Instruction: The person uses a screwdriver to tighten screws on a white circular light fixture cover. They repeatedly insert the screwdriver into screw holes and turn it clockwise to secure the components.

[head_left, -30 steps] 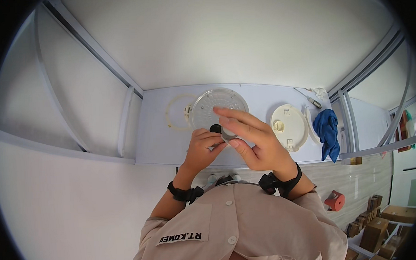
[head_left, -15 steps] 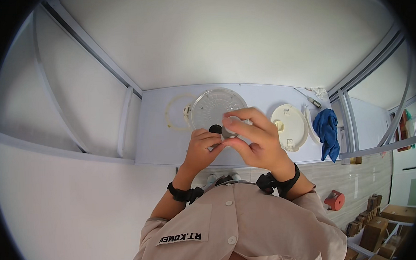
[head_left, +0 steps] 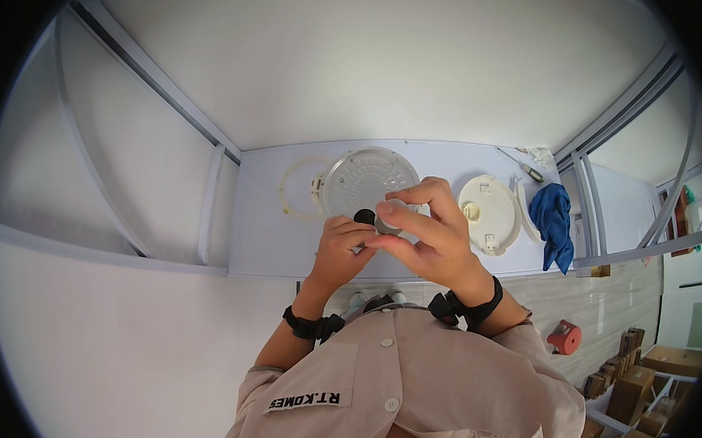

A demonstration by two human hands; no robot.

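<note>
Close together over the table's front half, my two hands work at small parts. Between the thumb and fingers of my right hand is a short grey cylindrical piece. My left hand is closed, its fingertips pinched beside that piece, against a small part with a round black end. Whether the grey and black parts are joined cannot be made out. Just beyond my hands lies a round, shallow metal lid with a ring of small holes and a pale hinge bracket on its left.
A thin cream ring lies on the white table left of the lid. To the right are a round white plastic cover, a curved white strip, a blue cloth and a screwdriver. A red stool stands on the floor.
My right hand's fingers have shifted slightly around the grey piece, which is tilted a little differently. My left hand stays nearly still.
</note>
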